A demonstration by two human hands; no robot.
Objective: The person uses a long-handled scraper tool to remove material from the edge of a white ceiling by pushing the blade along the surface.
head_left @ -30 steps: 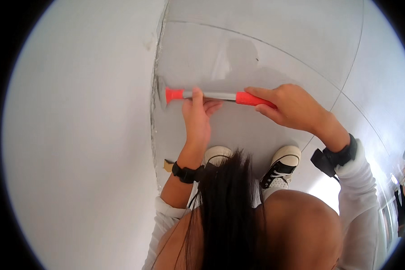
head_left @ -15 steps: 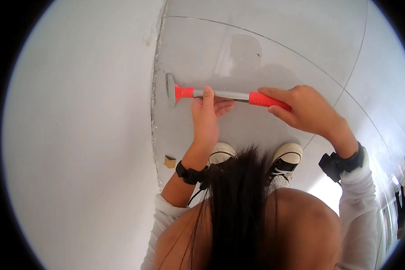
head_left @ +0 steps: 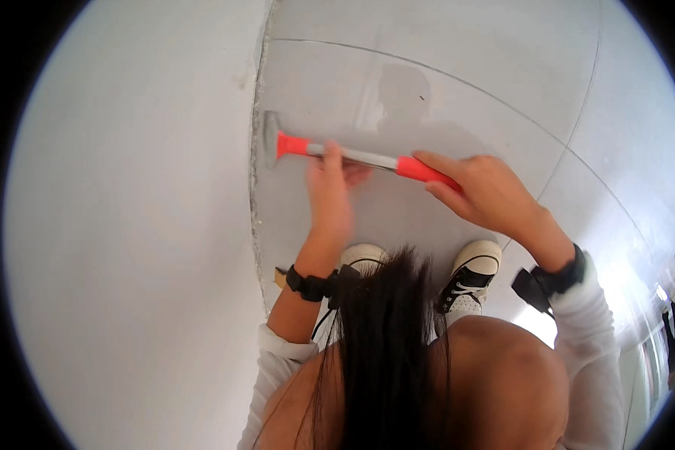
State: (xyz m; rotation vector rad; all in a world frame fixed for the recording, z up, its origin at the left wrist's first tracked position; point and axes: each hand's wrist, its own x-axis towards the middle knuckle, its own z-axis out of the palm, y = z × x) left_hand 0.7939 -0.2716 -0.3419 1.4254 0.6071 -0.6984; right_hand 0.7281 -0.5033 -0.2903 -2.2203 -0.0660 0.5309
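A long-handled scraper (head_left: 367,158) with a red neck, silver shaft and red grip spans both my hands. Its wide grey blade (head_left: 271,140) is at the left, close to the rough joint (head_left: 254,180) where wall meets floor; whether it touches cannot be told. My right hand (head_left: 481,189) is closed round the red grip. My left hand (head_left: 331,187), slightly blurred, holds the shaft just behind the red neck, thumb on top and fingers beneath.
A white wall (head_left: 142,210) rises along the left. Grey floor tiles (head_left: 472,67) with dark joints spread ahead. A small tan piece (head_left: 280,277) lies by the wall, partly behind my left wrist. My shoes (head_left: 472,271) stand below the scraper.
Both hands and the scraper have shifted left, bringing the blade nearer the wall joint. The grip end sits slightly lower, so the shaft slants more. My left forearm now partly covers the tan piece.
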